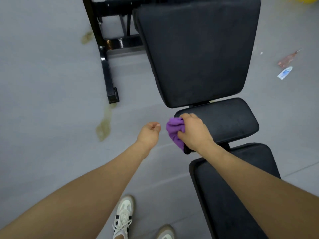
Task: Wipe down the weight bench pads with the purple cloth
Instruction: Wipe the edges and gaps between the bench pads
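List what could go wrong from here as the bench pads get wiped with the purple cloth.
1. The right hand holds the purple cloth bunched at the left edge of the middle pad, so little fabric touches it and patches may be missed.
2. The large pad and near pad could get skipped.
3. The wrappers on the floor could be stepped on.

I see three bench pads in a line on the right: large back pad (pixel 198 52) farthest, small middle pad (pixel 224 121) nearer, near pad (pixel 233 195) closest. Right hand (pixel 193 133) sits on the middle pad's left edge, gripping the cloth (pixel 174 130). Left hand (pixel 149 133) is just left of the cloth, over the floor (pixel 43 83), apart from it. Frame leg (pixel 105 66) lies far left of the back pad. Shoes (pixel 124 216) near, left of the near pad. Wrappers (pixel 284 69) on the floor, far right.
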`<state>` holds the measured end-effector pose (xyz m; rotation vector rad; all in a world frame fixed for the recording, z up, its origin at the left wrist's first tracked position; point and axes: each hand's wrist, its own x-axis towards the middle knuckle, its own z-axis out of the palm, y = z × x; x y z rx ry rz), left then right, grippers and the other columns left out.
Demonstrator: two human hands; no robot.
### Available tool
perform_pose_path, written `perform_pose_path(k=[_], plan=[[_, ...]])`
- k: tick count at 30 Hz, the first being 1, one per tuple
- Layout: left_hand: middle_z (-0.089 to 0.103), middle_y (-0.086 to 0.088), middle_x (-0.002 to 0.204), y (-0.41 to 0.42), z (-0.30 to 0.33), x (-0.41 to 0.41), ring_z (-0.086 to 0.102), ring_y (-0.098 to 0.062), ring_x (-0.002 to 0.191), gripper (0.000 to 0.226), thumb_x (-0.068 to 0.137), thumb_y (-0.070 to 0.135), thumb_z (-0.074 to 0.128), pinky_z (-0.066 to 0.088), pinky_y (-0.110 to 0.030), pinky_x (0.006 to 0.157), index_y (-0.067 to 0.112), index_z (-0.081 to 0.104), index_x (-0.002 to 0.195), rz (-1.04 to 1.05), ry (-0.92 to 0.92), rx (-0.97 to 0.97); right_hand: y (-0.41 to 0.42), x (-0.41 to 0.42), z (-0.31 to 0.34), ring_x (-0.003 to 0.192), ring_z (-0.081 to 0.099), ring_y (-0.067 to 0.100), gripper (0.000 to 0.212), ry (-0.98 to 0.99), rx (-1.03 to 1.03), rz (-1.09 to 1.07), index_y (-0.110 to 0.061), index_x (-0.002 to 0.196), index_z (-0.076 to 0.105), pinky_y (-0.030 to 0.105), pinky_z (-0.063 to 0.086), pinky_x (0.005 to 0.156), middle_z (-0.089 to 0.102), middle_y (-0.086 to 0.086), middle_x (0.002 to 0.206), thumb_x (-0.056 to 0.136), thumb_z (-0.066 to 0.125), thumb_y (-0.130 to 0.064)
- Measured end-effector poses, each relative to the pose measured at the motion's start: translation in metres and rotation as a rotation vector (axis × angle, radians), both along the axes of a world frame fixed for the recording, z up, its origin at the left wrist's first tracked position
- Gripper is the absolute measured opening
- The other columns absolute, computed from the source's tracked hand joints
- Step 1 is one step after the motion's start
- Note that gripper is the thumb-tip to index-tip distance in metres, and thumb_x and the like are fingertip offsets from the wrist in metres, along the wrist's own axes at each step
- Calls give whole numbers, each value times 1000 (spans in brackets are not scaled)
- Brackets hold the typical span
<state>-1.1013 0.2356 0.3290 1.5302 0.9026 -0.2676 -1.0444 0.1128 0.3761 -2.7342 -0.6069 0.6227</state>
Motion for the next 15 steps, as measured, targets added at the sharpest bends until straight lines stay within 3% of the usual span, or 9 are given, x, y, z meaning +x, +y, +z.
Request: perform_pose_path(k=[5,10,13,15], plan=[[54,-5,104,50,23,36,51,-18,98,31,99,21,44,41,-31,90,5,53,124,105,-98,-8,49,46,32,91,56,27,34,-89,156,52,-13,112,54,37,51,79,47,7,110,80,58,-5],[54,-4,109,106,34,84,52,-17,103,33,99,24,43,44,-34,94,9,51,128,190,-162,-46,110,99,40,93,48,25,26,-433,198,323,-9,103,55,39,52,68,47,9,110,79,62,0],[54,-2,113,136,41,113,52,-17,108,34,100,25,42,44,-35,101,11,49,131,222,-207,-73,156,138,45,91,52,34,34,-648,150,506,-2,96,59,41,54,56,57,18,108,67,66,13],[54,-1,114,151,41,129,52,-15,109,34,100,24,41,45,-33,98,11,48,131,245,-231,-103,182,162,49,81,57,38,37,-826,139,600,-1,92,63,36,53,53,64,22,101,58,69,15]])
